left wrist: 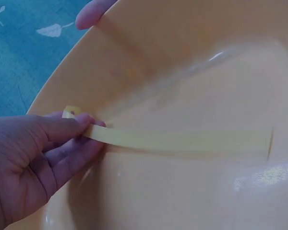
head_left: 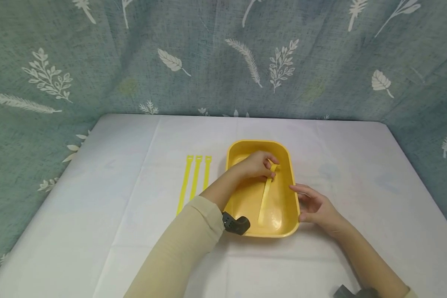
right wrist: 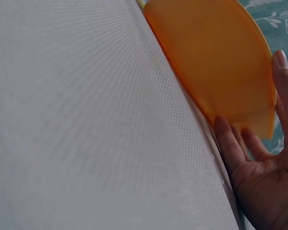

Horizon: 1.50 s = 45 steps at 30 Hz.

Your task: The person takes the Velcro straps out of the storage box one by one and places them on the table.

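A yellow plastic basin [head_left: 258, 229] stands on the white-covered table. My left hand [head_left: 258, 165] reaches inside it and pinches a yellow cable strap [left wrist: 187, 140] near its slotted head, between thumb and fingers. The strap's long tail runs along the basin floor toward the near end. Outside the basin, my right hand [head_left: 318, 208] touches the right side with spread fingers and thumb; one fingertip is at the rim. In the right wrist view, its fingers [right wrist: 229, 141] rest against the orange-looking outer wall.
Three more yellow straps [head_left: 188, 176] lie side by side left of the basin, their lower parts partly covered by my left arm. A white cloth [head_left: 97, 231] covers the table. Behind hangs a green leaf-patterned curtain [head_left: 208, 54].
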Each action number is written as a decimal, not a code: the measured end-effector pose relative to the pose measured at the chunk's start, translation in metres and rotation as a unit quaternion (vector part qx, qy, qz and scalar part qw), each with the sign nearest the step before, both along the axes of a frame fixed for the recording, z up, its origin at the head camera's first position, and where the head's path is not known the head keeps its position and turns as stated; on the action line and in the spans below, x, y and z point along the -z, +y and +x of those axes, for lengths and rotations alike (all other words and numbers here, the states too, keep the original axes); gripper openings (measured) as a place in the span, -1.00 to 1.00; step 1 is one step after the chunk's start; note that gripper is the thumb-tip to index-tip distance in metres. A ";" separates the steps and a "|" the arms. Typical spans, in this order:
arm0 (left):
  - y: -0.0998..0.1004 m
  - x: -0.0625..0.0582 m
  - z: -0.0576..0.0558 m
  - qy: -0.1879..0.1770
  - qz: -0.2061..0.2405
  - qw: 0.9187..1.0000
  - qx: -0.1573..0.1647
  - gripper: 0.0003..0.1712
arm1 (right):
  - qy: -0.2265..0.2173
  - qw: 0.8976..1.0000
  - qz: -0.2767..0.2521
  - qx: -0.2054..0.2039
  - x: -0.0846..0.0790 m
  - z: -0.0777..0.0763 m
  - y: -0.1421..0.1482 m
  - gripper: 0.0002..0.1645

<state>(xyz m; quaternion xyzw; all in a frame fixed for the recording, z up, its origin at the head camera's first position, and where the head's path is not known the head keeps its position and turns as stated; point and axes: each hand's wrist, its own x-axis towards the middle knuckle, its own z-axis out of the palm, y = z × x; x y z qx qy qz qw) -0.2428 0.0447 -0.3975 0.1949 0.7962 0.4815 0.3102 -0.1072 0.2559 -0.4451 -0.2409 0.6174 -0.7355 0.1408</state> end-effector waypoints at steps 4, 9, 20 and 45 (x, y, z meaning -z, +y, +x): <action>-0.001 -0.003 0.001 -0.008 0.016 1.000 0.000 -0.49 | 0.004 1.000 0.004 0.004 0.000 0.000 0.000 -0.27; -0.004 -0.004 0.000 -0.006 0.024 1.000 -0.009 -0.44 | 0.000 1.000 0.008 0.007 0.001 0.000 0.001 -0.26; -0.006 -0.008 0.000 -0.014 0.041 0.999 -0.011 -0.56 | 0.000 1.000 0.017 0.011 -0.001 0.001 0.001 -0.27; -0.016 -0.029 -0.002 -0.076 0.182 0.980 -0.009 -0.23 | 0.003 1.000 0.024 0.013 -0.002 0.001 0.001 -0.28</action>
